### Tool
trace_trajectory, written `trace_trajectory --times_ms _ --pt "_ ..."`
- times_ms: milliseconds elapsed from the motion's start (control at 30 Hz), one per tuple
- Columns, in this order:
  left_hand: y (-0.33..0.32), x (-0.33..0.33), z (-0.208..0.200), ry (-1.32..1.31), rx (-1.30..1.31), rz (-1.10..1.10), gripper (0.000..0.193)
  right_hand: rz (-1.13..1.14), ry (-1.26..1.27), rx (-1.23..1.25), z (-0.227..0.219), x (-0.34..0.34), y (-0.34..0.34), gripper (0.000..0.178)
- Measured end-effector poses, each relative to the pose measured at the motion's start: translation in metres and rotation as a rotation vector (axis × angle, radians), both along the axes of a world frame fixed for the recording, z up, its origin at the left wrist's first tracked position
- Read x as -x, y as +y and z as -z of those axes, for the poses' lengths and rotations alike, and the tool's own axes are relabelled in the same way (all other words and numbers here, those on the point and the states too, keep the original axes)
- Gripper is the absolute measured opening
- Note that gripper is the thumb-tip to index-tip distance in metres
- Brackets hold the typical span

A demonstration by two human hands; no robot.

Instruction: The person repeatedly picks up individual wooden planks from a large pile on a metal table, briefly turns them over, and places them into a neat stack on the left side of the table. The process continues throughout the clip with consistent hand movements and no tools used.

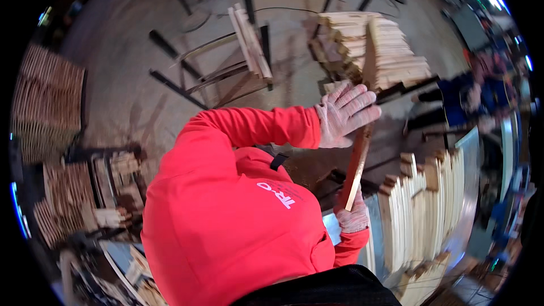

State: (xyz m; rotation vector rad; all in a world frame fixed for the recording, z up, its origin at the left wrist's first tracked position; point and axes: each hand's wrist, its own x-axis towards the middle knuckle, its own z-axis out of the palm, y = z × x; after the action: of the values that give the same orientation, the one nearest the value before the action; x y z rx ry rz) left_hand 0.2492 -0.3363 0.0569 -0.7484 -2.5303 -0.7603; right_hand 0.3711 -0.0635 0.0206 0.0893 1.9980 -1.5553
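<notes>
A long, narrow wooden board [358, 161] stands tilted in front of me, running from near my right side out toward a pile of planks. My left hand [347, 114], in a pale knitted glove, lies against the board's middle with its fingers stretched out. My gloved right hand [352, 216] grips the near end from below; part of its fingers is hidden behind the wood. Both arms wear red sleeves. Close to my right hand, a row of pale wooden strips [422, 209] stands on a metal-topped table [466, 215].
Ahead lies a stack of pale planks [382, 48]. A dark metal frame [218, 76] with a few strips across it stands at the front left. Stacked wood [48, 93] lines the left side. A person in dark blue clothing [462, 99] is at the right.
</notes>
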Motion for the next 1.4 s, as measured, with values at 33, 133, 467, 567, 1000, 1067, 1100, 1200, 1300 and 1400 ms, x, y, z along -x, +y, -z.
trace_trajectory --times_ms 33,133,467,567,1000,1067,1100,1200,1300,1400 --pt "-0.024 -0.014 -0.010 0.093 0.190 -0.015 0.090 -0.191 0.172 -0.090 -0.001 0.016 -0.005 0.089" --pt "-0.087 -0.005 0.016 0.331 0.363 -0.099 0.042 -0.565 0.346 -0.223 -0.065 0.064 -0.052 0.082" --pt "-0.383 -0.011 0.161 -0.333 -0.381 -1.263 0.037 0.141 0.800 0.242 -0.050 0.209 -0.145 0.053" --pt "-0.450 0.030 0.249 -0.629 -0.349 -1.624 0.044 -0.007 0.474 0.115 0.022 0.164 -0.215 0.041" --pt "-0.454 0.162 0.409 -1.149 -0.574 -1.211 0.085 0.148 -0.424 -0.314 0.128 0.061 -0.287 0.048" --pt "-0.428 0.164 0.390 -1.282 -0.495 -1.199 0.086 0.174 -0.304 -0.374 0.136 0.029 -0.269 0.048" --pt "-0.412 0.145 0.415 -1.354 -0.400 -1.298 0.087 0.148 -0.237 -0.414 0.136 0.020 -0.254 0.047" --pt "-0.379 0.114 0.448 -1.285 -0.208 -0.928 0.067 0.433 -0.132 -0.565 0.116 -0.016 -0.213 0.047" --pt "-0.349 0.102 0.453 -1.291 -0.108 -0.488 0.047 0.507 -0.035 -0.999 0.104 -0.068 -0.136 0.048" --pt "-0.319 0.055 0.446 -1.495 0.107 -0.050 0.027 0.912 -0.073 -1.328 0.110 -0.130 -0.050 0.047"
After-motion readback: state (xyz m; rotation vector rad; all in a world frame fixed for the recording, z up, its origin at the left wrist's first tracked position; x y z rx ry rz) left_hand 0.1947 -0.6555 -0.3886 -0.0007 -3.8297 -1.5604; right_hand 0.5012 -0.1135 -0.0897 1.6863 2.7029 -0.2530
